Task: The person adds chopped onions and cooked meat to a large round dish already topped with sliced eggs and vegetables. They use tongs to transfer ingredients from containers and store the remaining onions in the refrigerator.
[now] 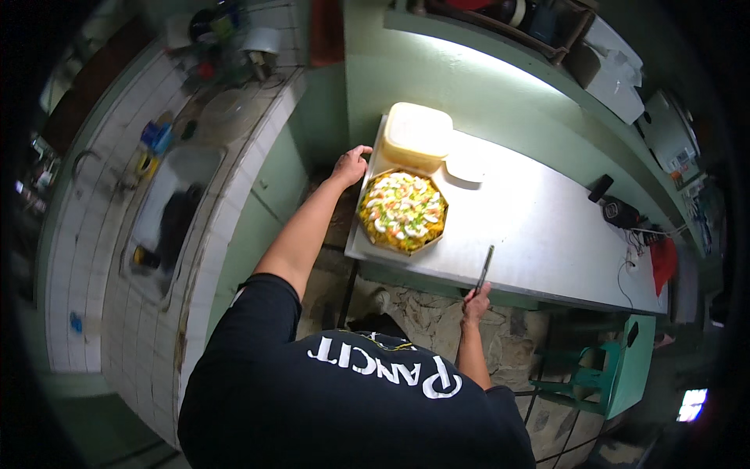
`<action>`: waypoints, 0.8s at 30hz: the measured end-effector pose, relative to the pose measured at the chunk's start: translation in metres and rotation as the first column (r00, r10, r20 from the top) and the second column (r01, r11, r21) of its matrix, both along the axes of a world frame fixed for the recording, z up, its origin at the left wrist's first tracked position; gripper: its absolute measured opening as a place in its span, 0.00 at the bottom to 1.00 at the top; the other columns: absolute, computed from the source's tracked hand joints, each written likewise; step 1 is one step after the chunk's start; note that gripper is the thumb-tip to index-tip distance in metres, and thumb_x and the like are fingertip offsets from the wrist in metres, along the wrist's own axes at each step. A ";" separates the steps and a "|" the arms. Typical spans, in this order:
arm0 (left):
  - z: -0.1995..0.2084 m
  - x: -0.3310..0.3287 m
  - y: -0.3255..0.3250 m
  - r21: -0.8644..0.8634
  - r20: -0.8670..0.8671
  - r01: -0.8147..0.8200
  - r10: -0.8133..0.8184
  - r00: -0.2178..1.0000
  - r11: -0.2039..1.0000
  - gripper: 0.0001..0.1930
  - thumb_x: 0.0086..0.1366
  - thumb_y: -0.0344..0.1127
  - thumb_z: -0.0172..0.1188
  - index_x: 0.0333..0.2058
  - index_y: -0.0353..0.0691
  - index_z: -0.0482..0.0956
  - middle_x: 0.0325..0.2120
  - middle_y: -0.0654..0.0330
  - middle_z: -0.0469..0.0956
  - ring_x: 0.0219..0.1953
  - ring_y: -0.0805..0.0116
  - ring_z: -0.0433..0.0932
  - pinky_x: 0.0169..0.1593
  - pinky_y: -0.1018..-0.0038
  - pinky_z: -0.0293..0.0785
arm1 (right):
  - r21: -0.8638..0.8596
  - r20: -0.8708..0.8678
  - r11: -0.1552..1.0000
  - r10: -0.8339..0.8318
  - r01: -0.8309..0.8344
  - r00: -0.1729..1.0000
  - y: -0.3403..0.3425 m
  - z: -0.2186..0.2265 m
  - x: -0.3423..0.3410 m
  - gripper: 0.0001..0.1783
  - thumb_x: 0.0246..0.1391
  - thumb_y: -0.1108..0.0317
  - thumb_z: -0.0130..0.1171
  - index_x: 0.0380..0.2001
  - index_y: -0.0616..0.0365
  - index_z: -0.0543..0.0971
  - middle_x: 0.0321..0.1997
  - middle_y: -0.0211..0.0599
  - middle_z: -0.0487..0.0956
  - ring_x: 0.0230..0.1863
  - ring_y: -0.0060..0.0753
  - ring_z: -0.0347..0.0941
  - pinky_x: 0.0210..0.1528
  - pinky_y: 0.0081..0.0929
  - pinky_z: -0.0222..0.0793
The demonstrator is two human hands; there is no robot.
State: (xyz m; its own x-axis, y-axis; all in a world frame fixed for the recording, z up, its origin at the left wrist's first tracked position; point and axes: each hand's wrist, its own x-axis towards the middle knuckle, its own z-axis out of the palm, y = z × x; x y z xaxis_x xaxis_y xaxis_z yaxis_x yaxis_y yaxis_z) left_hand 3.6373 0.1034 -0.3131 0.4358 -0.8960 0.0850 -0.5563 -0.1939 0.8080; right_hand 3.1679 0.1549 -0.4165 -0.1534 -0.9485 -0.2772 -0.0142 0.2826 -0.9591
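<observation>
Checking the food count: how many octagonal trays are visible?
1: the brown octagonal tray holding yellow-and-white food sits at the left end of the white rectangular table, in front of the cream rectangular plastic tub. Others may be hidden behind the tub.

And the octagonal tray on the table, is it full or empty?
Full: yellow, white and green food covers the octagonal tray from side to side, nearly to its rim. Its depth cannot be told.
</observation>
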 end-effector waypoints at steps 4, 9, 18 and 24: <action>-0.013 0.021 -0.096 0.143 0.312 -0.022 -0.024 0.950 0.990 0.25 0.56 0.27 0.51 0.55 0.44 0.68 0.49 0.53 0.73 0.52 0.55 0.72 0.53 0.65 0.69 | -0.070 0.049 0.981 -0.178 0.182 0.983 -0.043 -0.002 0.000 0.37 0.58 0.32 0.36 0.08 0.49 0.64 0.06 0.25 0.60 0.06 0.21 0.54 0.09 0.21 0.45; -0.039 0.041 -0.151 0.202 0.705 0.311 -0.358 0.611 0.929 0.30 0.50 0.35 0.63 0.55 0.42 0.68 0.55 0.56 0.69 0.57 0.56 0.67 0.58 0.64 0.66 | -0.047 0.061 0.992 -0.116 0.119 0.991 -0.109 0.009 0.021 0.37 0.58 0.31 0.35 0.08 0.49 0.61 0.05 0.24 0.58 0.05 0.20 0.52 0.08 0.20 0.43; 0.004 0.071 -0.195 0.389 0.640 0.673 -0.710 0.293 0.629 0.19 0.45 0.41 0.66 0.36 0.41 0.79 0.37 0.58 0.80 0.37 0.57 0.79 0.42 0.64 0.77 | -0.047 0.079 0.995 0.090 -0.087 0.993 -0.204 0.076 0.093 0.37 0.60 0.33 0.33 0.08 0.48 0.62 0.05 0.22 0.57 0.05 0.18 0.49 0.08 0.17 0.42; 0.066 0.106 -0.230 -0.080 0.549 0.754 -0.603 0.579 0.652 0.16 0.61 0.43 0.56 0.46 0.43 0.76 0.38 0.55 0.80 0.40 0.57 0.79 0.46 0.66 0.75 | -0.051 -0.124 0.983 0.169 -0.177 0.978 -0.244 0.097 0.147 0.29 0.63 0.42 0.39 0.24 0.56 0.73 0.13 0.28 0.67 0.11 0.21 0.58 0.13 0.21 0.55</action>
